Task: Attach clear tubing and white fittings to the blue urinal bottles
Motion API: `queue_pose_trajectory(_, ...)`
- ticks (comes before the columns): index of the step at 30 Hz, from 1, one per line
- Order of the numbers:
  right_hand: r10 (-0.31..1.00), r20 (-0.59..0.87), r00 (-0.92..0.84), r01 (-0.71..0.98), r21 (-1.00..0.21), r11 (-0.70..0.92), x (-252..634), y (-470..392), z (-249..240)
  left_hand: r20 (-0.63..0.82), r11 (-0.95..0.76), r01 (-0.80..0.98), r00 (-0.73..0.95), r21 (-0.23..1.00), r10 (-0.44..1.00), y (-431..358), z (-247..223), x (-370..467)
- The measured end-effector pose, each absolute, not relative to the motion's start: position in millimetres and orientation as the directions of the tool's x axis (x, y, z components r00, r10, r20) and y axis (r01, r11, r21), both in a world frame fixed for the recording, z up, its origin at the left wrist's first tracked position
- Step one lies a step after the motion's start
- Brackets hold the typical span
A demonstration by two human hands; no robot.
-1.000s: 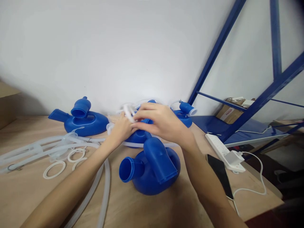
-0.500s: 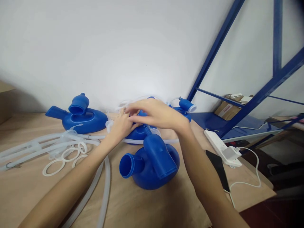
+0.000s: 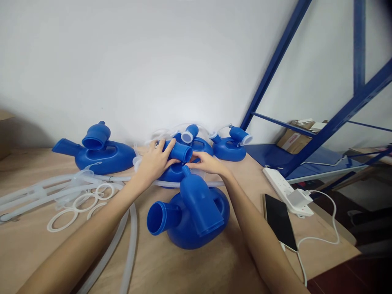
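Observation:
My left hand (image 3: 157, 161) is wrapped round a blue cup-shaped piece (image 3: 180, 152), its open end facing right. My right hand (image 3: 206, 162) is closed just right of and below that piece, its fingertips by the blue bottle (image 3: 173, 173) underneath; what they pinch is too small to make out. Nearer to me stands another blue bottle (image 3: 190, 234) with an open neck at its left and a blue cup piece (image 3: 200, 200) lying on top.
Blue bottles (image 3: 105, 159) stand at the left and at the back (image 3: 229, 150). Clear tubes (image 3: 131, 241) and white rings (image 3: 63, 220) lie left. A phone (image 3: 279, 220), power strip (image 3: 280, 183) and blue rack (image 3: 275, 61) are at the right.
My right hand has moved down from above my left hand. The blue cup piece in my left hand now shows, and the back bottles are uncovered. The view has shifted slightly.

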State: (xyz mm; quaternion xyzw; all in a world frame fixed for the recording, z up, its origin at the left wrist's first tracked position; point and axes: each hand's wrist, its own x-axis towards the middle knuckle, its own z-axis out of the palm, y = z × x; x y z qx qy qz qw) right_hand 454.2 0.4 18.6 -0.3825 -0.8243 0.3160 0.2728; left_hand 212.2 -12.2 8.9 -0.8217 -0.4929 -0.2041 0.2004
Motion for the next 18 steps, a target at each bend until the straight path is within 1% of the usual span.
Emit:
queue_pose_trajectory(3, 0.814, 0.276, -0.511, 0.41, -0.754, 0.513, 445.7, 7.3, 5.0, 0.533, -0.429, 0.893, 0.43, -0.134, 0.729, -12.6, 8.9, 212.3)
queue_pose_trajectory(6, 0.827, 0.31, -0.469, 0.436, -0.733, 0.522, 443.7, 7.5, -0.6, 0.532, -0.424, 0.897, 0.421, -0.123, 0.735, -13.0, 8.4, 212.5)
queue_pose_trajectory(13, 0.848, 0.354, -0.395, 0.486, -0.703, 0.52, 441.8, 1.1, 0.2, 0.531, -0.427, 0.896, 0.421, -0.12, 0.735, -14.2, 9.4, 213.1)
queue_pose_trajectory(18, 0.858, 0.367, -0.359, 0.485, -0.713, 0.507, 440.8, 1.0, -1.3, 0.511, -0.419, 0.906, 0.392, -0.067, 0.765, -16.6, 11.2, 214.4)
